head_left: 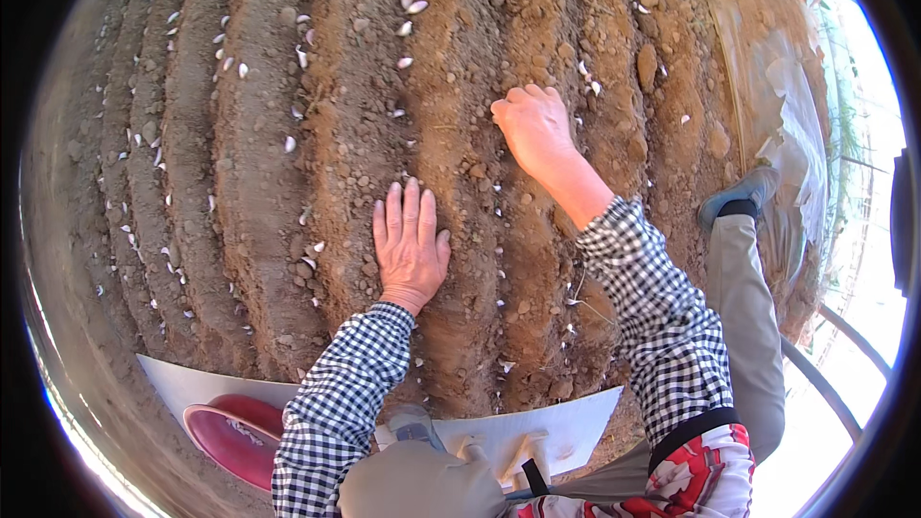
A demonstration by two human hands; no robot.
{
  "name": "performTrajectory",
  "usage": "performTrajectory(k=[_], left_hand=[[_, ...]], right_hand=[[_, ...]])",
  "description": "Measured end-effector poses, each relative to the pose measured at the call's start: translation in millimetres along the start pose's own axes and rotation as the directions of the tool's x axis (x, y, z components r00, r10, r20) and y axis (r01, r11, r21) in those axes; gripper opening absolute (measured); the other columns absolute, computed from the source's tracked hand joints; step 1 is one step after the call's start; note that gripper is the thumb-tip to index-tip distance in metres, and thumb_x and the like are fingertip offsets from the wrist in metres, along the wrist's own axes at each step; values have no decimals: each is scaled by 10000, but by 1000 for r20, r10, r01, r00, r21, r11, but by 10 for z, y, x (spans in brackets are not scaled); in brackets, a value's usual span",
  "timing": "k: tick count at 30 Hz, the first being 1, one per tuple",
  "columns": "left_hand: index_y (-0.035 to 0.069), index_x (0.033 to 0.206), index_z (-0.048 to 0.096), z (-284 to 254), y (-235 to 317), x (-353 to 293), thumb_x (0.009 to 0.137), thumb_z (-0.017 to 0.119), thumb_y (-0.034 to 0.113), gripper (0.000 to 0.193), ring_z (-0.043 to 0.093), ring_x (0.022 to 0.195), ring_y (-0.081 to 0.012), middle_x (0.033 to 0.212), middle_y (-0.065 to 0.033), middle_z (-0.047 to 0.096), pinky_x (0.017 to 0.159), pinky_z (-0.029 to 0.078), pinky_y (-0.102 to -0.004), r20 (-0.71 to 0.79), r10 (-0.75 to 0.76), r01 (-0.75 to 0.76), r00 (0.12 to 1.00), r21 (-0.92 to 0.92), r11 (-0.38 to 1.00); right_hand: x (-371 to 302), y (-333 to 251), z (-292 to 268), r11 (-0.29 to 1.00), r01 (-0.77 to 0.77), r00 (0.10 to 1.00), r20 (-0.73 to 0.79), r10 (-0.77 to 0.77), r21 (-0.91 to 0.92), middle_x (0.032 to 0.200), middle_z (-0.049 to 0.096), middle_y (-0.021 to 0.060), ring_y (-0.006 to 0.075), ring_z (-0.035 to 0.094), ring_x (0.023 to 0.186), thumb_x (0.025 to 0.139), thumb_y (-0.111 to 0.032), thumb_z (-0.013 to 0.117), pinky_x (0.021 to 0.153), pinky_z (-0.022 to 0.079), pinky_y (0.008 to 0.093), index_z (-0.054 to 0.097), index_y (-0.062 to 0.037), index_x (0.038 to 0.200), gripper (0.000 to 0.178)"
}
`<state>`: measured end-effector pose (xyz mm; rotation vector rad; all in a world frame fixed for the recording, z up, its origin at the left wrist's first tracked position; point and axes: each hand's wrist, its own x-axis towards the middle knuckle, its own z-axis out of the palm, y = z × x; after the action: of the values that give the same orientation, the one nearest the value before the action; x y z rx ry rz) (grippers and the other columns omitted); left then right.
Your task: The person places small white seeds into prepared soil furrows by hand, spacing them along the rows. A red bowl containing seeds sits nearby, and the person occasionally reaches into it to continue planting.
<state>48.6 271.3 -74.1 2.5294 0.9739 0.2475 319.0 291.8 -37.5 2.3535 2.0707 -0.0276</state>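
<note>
Our left hand (411, 247) rests flat and spread on the soil bed (460, 125); right hand (533, 125) pinches into a furrow, grip hidden, so we could bury cloves (411, 6) crooked.

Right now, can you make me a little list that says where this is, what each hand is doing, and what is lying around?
place: furrowed bed of brown soil
left hand: flat on the soil, fingers spread, palm down
right hand: fingers curled down, tips at the soil of a furrow
in the furrows: small pale cloves scattered in rows
sleeves: black-and-white check
near the person: red bowl on a white board
right edge: clear plastic sheet
</note>
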Motion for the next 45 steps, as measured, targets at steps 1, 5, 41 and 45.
performTrajectory(k=[1,5,41,45], left_hand=[[11,1507,351,9,-8,-10,899,618,208,693,251,1497,-429,1617,-212,303,1216,183,-578,0,-1,1,1000,2,1000],[20,1514,335,21,-17,-25,896,613,232,710,249,1491,-439,1617,-218,295,1209,181,-596,1,11,-11,1000,11,1000],[27,1489,375,43,-41,-46,828,662,257,756,269,1469,-457,1599,-250,312,1173,208,-619,13,13,-13,1000,-24,1000],[32,1483,388,55,-12,-22,803,687,258,776,273,1473,-445,1603,-239,316,1176,205,-614,4,6,-6,1000,-36,999]], right_hand=[[44,-7,-65,999,-8,1000,-10,8,38,873,650,33,244,624,917,929,-206,653,812,468,401,695,-128,900,93],[689,-378,-330,980,65,991,-130,-41,189,867,659,39,220,615,920,942,-225,654,860,452,387,713,-135,944,107],[1583,-430,-158,997,64,996,65,-67,43,1040,692,63,228,616,981,982,-233,620,943,464,445,733,-142,1095,184],[1176,-283,-209,894,42,999,-19,-38,445,1015,699,101,247,638,895,976,-153,633,919,480,421,711,-53,1138,205]])
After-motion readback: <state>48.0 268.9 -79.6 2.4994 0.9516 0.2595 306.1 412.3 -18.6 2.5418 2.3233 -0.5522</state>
